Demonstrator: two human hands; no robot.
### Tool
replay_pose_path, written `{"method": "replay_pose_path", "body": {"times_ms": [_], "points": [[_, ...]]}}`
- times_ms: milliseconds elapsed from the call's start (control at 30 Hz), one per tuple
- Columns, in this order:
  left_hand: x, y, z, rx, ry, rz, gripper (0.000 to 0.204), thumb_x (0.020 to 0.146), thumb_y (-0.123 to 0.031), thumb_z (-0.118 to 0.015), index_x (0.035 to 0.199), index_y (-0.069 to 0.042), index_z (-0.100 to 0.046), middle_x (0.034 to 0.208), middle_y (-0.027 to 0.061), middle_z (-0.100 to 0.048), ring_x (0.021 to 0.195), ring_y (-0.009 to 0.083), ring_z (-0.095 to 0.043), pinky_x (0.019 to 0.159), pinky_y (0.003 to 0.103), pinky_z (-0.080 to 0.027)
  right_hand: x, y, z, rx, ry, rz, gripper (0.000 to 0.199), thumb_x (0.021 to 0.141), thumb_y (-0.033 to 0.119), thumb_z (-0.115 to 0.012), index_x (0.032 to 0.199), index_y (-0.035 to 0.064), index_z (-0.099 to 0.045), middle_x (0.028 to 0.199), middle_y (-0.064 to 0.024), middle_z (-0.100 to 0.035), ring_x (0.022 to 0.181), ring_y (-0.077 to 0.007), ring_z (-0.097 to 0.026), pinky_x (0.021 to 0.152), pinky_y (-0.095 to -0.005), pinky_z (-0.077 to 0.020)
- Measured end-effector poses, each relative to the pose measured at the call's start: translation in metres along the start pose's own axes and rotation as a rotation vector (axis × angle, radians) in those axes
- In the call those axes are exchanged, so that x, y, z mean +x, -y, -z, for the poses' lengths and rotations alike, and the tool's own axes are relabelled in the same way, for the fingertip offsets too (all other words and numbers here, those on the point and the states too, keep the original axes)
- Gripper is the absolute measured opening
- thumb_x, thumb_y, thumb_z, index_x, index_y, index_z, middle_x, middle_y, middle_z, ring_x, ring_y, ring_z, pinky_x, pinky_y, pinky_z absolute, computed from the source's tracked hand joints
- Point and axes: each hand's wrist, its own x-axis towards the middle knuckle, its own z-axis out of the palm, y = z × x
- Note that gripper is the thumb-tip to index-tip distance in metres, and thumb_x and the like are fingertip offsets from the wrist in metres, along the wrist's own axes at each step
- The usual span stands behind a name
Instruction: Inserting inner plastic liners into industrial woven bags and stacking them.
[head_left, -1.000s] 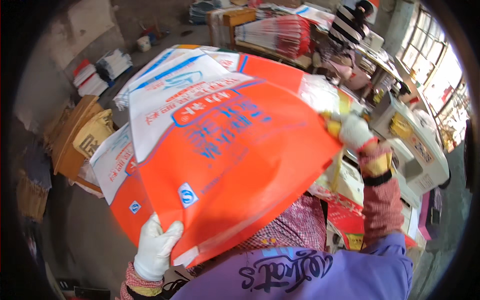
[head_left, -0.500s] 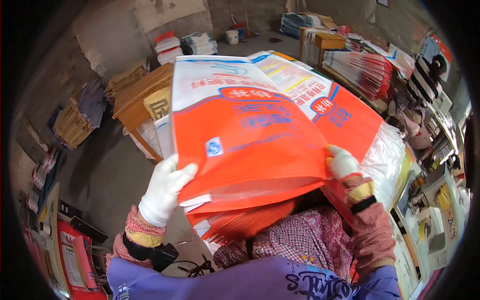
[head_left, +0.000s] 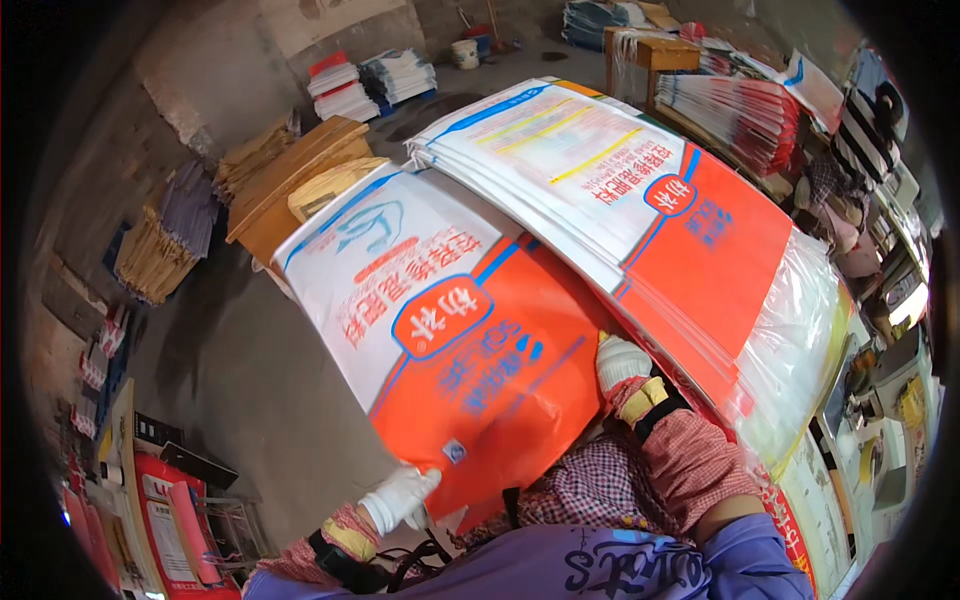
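Note:
A large red-and-white printed plastic sack [head_left: 470, 330] lies slanted in front of me, its near end sagging over my lap. My left hand [head_left: 400, 497], in a white glove, is closed on the sack's near left corner. At the sack's right edge, beside the stack, my right hand [head_left: 622, 362] is closed; its glove is white with yellow at the fingers, which are partly hidden. Immediately right is a thick stack of matching sacks [head_left: 700, 270], with clear plastic film [head_left: 790, 340] at its near right end.
Beyond the sack stands a wooden table [head_left: 300, 180] with tan sacks on it. Bundled sacks [head_left: 170, 235] lean at the left wall, and white piles [head_left: 345, 90] sit at the back. At the far right, another person in striped clothing [head_left: 855, 150] is beside fanned-out sacks [head_left: 735, 120].
The sack has come down from its raised position and swung left, exposing more of the stack. My left hand has moved down toward me; my right hand has dropped left and nearer.

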Motion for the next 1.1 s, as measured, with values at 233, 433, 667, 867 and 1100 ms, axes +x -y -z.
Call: {"method": "replay_pose_path", "body": {"times_ms": [233, 433, 667, 867, 1100], "points": [[0.040, -0.010, 0.004, 0.438, -0.210, 0.188, 0.054, 0.087, -0.046, -0.040, 0.066, 0.000, -0.059, 0.059, 0.0174, -0.058, 0.060, 0.0306, -0.061, 0.063, 0.038, -0.048, -0.009, -0.002, -0.017, -0.153, -0.175, -0.085, 0.037, 0.086, 0.016, -0.039, 0.120, 0.0043, -0.046, 0.115, -0.0172, -0.053, 0.099, -0.0348, -0.054, 0.084, -0.0451, -0.0447], [0.058, -0.025, -0.013, 1.307, -0.309, 0.333, 0.053, 0.082, -0.058, -0.041, 0.074, -0.012, -0.067, 0.068, 0.0084, -0.065, 0.068, 0.0257, -0.064, 0.060, 0.038, -0.047, -0.036, -0.020, -0.037, 0.086, -0.259, -0.160, 0.040, 0.091, 0.021, -0.032, 0.127, 0.0051, -0.039, 0.124, -0.0179, -0.046, 0.113, -0.0329, -0.046, 0.096, -0.0413, -0.0385], [0.072, -0.170, 0.023, 1.810, -0.086, -0.060, 0.031, 0.067, -0.042, -0.065, 0.076, -0.013, -0.066, 0.076, 0.0079, -0.065, 0.073, 0.0258, -0.064, 0.060, 0.037, -0.048, -0.067, -0.014, 0.012, -0.601, -0.421, -0.273, 0.051, 0.084, 0.012, -0.041, 0.134, 0.0054, -0.032, 0.087, -0.0187, -0.061, 0.056, -0.0223, -0.057, 0.046, -0.0432, -0.0476], [0.089, -0.374, -0.084, 1.564, 0.419, -0.970, 0.018, 0.077, -0.027, -0.058, 0.078, -0.009, -0.057, 0.075, 0.0120, -0.057, 0.073, 0.0296, -0.058, 0.064, 0.038, -0.046, -0.082, -0.024, 0.015, 0.309, -0.540, -0.206, 0.041, 0.083, 0.013, -0.044, 0.123, 0.0040, -0.044, 0.073, -0.0139, -0.059, 0.059, -0.0235, -0.059, 0.045, -0.0424, -0.0452], [0.168, -0.434, -0.212, 1.335, -0.050, -1.406, 0.021, 0.076, -0.023, -0.060, 0.082, -0.003, -0.058, 0.079, 0.0166, -0.057, 0.080, 0.0334, -0.057, 0.071, 0.040, -0.045, -0.159, -0.112, 0.162, 1.076, 0.347, 0.216, 0.023, 0.078, 0.023, -0.051, 0.092, 0.0098, -0.063, 0.089, -0.0122, -0.063, 0.088, -0.0271, -0.061, 0.073, -0.0420, -0.0470]]}}
